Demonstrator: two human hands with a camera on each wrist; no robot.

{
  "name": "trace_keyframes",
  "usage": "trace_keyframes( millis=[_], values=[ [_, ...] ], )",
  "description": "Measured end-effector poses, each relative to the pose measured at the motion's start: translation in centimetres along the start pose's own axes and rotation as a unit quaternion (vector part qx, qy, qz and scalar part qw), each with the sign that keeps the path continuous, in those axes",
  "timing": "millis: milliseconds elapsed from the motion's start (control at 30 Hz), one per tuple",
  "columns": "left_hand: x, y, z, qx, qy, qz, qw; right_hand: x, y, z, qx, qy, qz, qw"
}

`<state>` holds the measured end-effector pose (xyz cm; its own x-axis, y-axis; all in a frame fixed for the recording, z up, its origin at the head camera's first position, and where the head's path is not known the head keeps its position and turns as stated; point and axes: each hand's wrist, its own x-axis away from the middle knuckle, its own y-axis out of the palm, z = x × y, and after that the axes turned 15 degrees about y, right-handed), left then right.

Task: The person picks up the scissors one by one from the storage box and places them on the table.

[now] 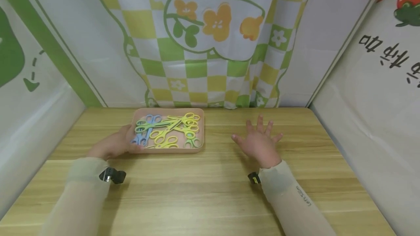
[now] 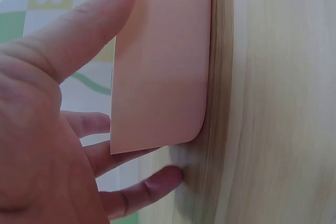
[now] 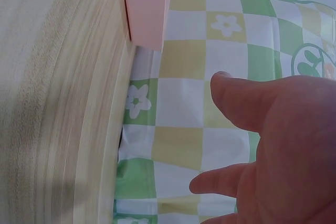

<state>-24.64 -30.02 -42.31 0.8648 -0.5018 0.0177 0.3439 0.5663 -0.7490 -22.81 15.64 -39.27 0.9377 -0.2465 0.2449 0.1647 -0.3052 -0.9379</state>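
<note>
Basically one pink tray [image 1: 174, 150] of scissors [image 1: 168, 128] on a wooden table [image 1: 203, 192]. Tray sits at about 11 o'clock from the table's middle, long side facing the person, near the patterned cloth [image 1: 216, 72] hanging at 12 o'clock. Presumably it's there to keep small loose items together; low walls stop handles sliding onto the wood. Scissors look heaped, not sorted: yellow ones crossing over the middle, blue ones [image 1: 149, 131] toward the tray's 9 o'clock, green rings [image 1: 191, 142] near its 4 o'clock. They overlap, so exact count unclear.

Left hand [image 1: 115, 144] at the tray's 8 to 9 o'clock. Thumb lies along the outside of the near wall, other fingers apart and reaching round the short end, so the hand holds that corner between them. Probably there because the wall is the handiest grip and keeps fingers out of the scissors. How hard it presses, cannot tell.

Right hand [image 1: 259, 143] at roughly 2 o'clock from the table's middle, well apart from the tray's 3 o'clock end. Fingers and thumb spread wide apart, nothing in them; looks raised, contact with wood cannot be told. Maybe free since one hand seems enough to steady the tray. Black camera [image 1: 113, 175] at left wrist, likely aimed along the fingers.
</note>
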Motion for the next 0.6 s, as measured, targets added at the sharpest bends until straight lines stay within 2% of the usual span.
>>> trace_keyframes(
  millis=[100,333,600],
  values=[
    [-0.4,0.4,0.7,-0.004,-0.013,-0.009,0.9999,-0.1,0.1,0.0,0.002,0.001,0.0,1.0],
    [-1.3,1.0,1.8,-0.023,-0.014,-0.021,0.9994,-0.3,0.3,-0.1,0.005,0.001,0.005,1.0],
    [-1.7,1.2,3.4,-0.015,-0.056,-0.043,0.9974,-0.3,0.4,-0.3,0.008,-0.001,0.005,1.0]
  ],
)
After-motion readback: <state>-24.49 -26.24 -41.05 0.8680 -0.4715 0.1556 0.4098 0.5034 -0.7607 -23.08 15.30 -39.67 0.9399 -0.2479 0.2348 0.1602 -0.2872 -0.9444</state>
